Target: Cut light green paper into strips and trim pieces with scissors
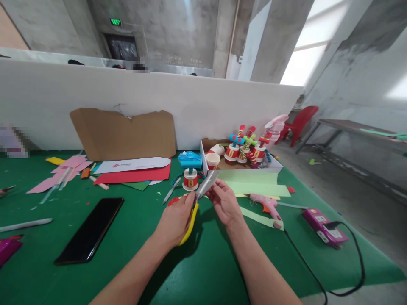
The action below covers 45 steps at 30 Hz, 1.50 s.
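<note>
My left hand [178, 218] is wrapped round the handles of a pair of scissors [206, 185] with red and yellow grips. Their blades point up and to the right, towards my other hand. Close to the blades, my right hand [224, 201] has its fingers pinched together; whatever is between them is too small or hidden to name. Just behind the scissors stands a red and white paper cup figure [190, 180] with dark green folded paper arms. A grey pen [171, 190] lies to its left.
A box [241, 170] at the back right holds several cup figures. A pink glue gun [269, 204] lies right of my hands, near a purple power strip [324, 227] with a black cable. A black phone [90, 231] and pink paper pieces [68, 169] lie to the left.
</note>
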Available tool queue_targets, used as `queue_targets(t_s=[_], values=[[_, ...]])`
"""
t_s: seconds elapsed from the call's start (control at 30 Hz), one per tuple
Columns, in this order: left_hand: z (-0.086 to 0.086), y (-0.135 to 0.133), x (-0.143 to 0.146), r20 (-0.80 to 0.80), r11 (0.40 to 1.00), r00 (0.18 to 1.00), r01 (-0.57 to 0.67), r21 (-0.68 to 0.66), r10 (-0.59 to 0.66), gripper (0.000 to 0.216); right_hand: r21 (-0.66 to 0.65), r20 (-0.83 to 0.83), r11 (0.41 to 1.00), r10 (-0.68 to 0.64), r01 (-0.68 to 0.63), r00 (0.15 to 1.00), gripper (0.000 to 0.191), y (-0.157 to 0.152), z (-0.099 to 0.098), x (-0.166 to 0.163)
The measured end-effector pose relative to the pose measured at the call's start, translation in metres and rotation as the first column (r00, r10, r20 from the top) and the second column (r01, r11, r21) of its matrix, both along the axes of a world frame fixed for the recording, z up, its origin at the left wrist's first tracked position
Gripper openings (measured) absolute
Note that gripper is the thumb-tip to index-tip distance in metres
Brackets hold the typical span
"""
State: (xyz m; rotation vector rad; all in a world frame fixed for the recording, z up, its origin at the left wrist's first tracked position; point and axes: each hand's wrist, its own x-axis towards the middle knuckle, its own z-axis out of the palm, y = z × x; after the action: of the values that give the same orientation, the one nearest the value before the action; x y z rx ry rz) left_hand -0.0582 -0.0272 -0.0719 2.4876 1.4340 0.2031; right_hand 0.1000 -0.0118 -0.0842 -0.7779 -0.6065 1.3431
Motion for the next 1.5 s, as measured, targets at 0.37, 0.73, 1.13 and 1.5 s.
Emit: queue_targets(t_s=[0.37, 0.73, 1.13, 1.5], values=[[0.0016, -0.0003, -0.0001, 0.024, 1.0, 1.0, 0.008, 0.008, -0.008, 0.045, -0.005, 0.03, 1.0, -0.003, 0.003, 1.0, 0.03, 0.0005, -0.0011, 0.0012], [0.0021, -0.0005, -0.0001, -0.011, 1.0, 1.0, 0.011, -0.015, -0.011, 0.048, -0.004, 0.004, 1.0, 0.007, -0.007, 1.0, 0.032, 0.0005, -0.0002, 0.0016], [0.0058, -0.0013, -0.0001, -0.015, 1.0, 1.0, 0.009, -0.03, -0.009, 0.045, 0.013, 0.012, 1.0, 0.02, -0.02, 1.0, 0.031, 0.0007, -0.0013, 0.0018], [0.0083, -0.0019, 0.0008, -0.075, 0.999, 0.997, -0.006, -0.038, 0.003, 0.042, 0.011, -0.011, 1.0, 0.013, -0.013, 1.0, 0.029, 0.0015, -0.003, 0.0023]])
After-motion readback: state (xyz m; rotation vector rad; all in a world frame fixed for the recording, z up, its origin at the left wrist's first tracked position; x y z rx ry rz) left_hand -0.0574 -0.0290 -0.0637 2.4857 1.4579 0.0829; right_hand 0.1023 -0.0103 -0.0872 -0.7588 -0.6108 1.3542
